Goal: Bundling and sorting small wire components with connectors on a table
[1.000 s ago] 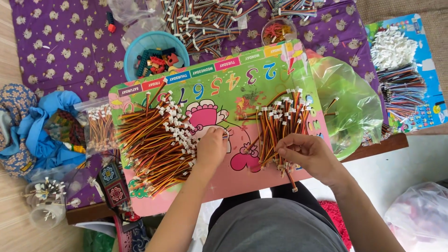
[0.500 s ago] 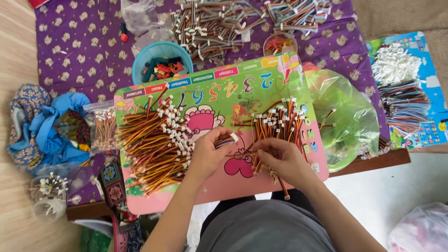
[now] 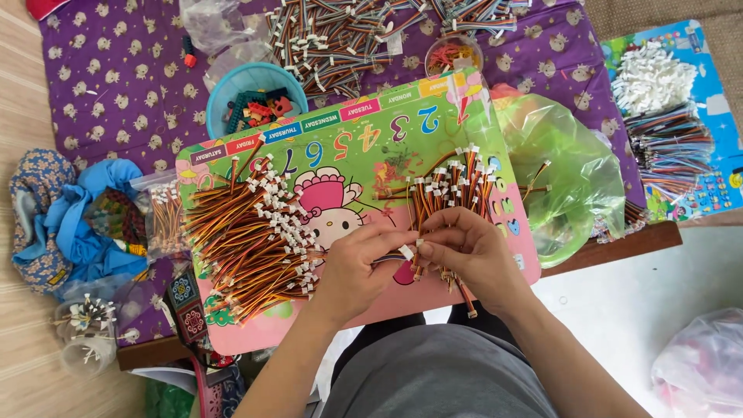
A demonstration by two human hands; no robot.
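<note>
A colourful cartoon board (image 3: 364, 147) lies in front of me with two heaps of short orange-and-brown wires ending in white connectors. The big heap (image 3: 248, 232) is on the left, a smaller bundle (image 3: 449, 186) on the right. My left hand (image 3: 356, 267) and my right hand (image 3: 464, 251) meet at the board's near edge. Together they pinch one wire by its small white connector (image 3: 407, 251). My right hand also rests on the lower ends of the smaller bundle.
A blue bowl (image 3: 224, 89) of small coloured parts stands behind the board, with more wire heaps (image 3: 340, 35) on the purple cloth (image 3: 108, 85). A green plastic bag (image 3: 573, 178) lies right, striped wires (image 3: 669, 147) on a blue sheet beyond. Blue fabric (image 3: 77, 217) sits left.
My left hand has left the big heap and moved right to join my right hand, which has shifted left; both now hold one wire's connector between them.
</note>
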